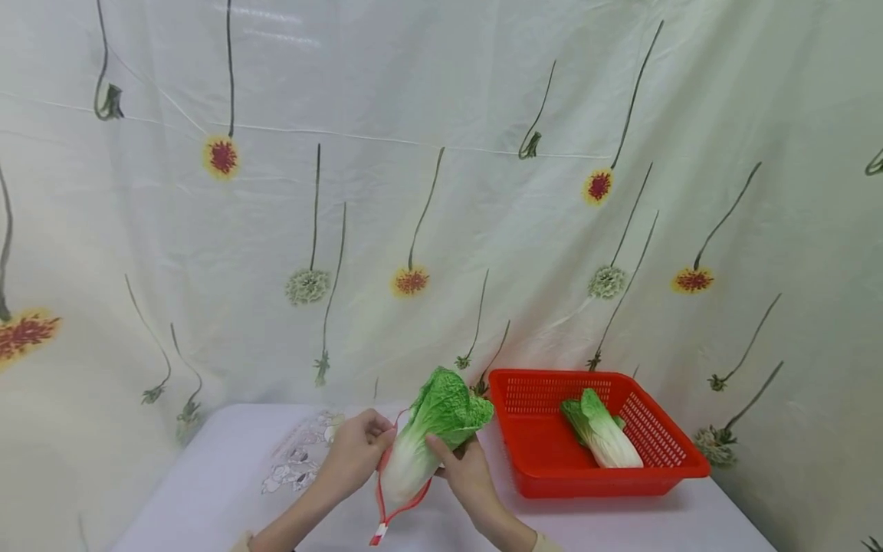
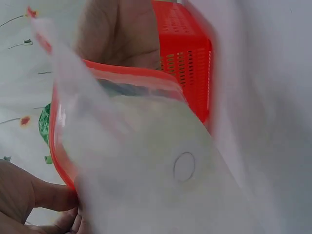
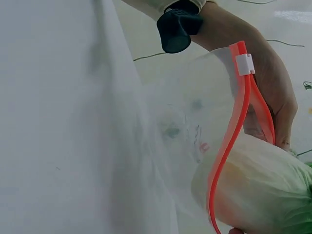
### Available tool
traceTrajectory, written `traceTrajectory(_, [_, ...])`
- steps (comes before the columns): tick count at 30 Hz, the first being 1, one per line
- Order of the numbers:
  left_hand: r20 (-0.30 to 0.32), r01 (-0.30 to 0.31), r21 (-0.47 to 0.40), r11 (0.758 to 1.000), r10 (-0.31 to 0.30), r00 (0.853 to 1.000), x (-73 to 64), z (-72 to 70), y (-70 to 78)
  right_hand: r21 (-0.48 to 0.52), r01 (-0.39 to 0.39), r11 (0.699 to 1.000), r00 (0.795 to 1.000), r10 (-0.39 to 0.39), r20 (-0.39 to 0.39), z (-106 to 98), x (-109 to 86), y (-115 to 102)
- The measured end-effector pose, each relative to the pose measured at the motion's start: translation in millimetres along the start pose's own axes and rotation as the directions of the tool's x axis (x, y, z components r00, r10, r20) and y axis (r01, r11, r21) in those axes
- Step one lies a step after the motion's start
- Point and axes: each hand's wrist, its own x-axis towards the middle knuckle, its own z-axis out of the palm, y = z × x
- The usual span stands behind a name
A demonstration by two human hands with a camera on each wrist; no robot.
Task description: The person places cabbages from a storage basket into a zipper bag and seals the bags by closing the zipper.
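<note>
A napa cabbage point(image 1: 441, 410) with green leaves and a white base tilts above the table, its base at the mouth of a clear zip bag point(image 3: 180, 126). My right hand point(image 1: 471, 477) grips the cabbage from the right side, thumb across its front. On the other side, my left hand point(image 1: 356, 451) pinches the bag's red zip edge point(image 2: 61, 163). A white slider point(image 3: 244, 64) sits at one end of the red zip. Seen from the right wrist, the cabbage's white base point(image 3: 253, 180) lies between the two zip strips. The bag's lower part hangs down, blurred in the left wrist view.
To the right, a red plastic basket point(image 1: 593, 484) stands on the white-covered table point(image 1: 207, 491), holding another napa cabbage point(image 1: 607, 437). Printed figures point(image 1: 297, 468) mark the cloth at the left. A flower-patterned curtain point(image 1: 483, 215) hangs behind the table.
</note>
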Motion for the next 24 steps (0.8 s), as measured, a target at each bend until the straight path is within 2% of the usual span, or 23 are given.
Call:
traceTrajectory(2, [0.003, -0.004, -0.006, 1.000, 0.004, 1.000, 0.0, 0.2, 0.1, -0.003, -0.005, 1.000, 0.999, 0.005, 0.038, -2, -1.0, 1])
traceTrajectory(5, [-0.023, -0.005, -0.001, 1.000, 0.005, 1.000, 0.6, -1.9, -0.4, 0.036, -0.039, 0.999, 0.982, 0.031, 0.186, -6, -3.7, 1])
traceTrajectory(8, [-0.041, -0.003, 0.015, 1.000, 0.003, 0.999, 1.4, -3.8, -0.6, 0.055, -0.071, 0.996, 0.931, 0.046, 0.363, -11, -5.1, -1])
traceTrajectory(11, [-0.035, -0.002, 0.015, 1.000, 0.003, 0.999, 1.7, -4.4, 0.3, 0.079, -0.088, 0.993, 0.879, 0.040, 0.475, -14, -2.7, -2])
traceTrajectory(14, [-0.031, -0.017, -0.005, 1.000, 0.017, 0.999, 1.7, -4.0, 2.6, 0.137, -0.146, 0.980, 0.845, 0.052, 0.533, -16, 0.3, 1])
traceTrajectory(17, [-0.034, -0.040, -0.024, 0.999, 0.039, 0.999, 0.8, -3.4, 5.0, 0.152, -0.208, 0.966, 0.824, 0.089, 0.560, -15, 0.8, 6])
traceTrajectory(21, [-0.038, -0.068, -0.001, 0.998, 0.067, 0.997, -3.5, -2.8, 8.4, 0.079, -0.223, 0.972, 0.814, 0.142, 0.563, -10, -0.7, 13])
traceTrajectory(24, [-0.039, -0.086, 0.015, 0.996, 0.087, 0.995, -7.1, -1.8, 11.7, -0.001, -0.194, 0.981, 0.815, 0.162, 0.557, -6, -1.5, 17])
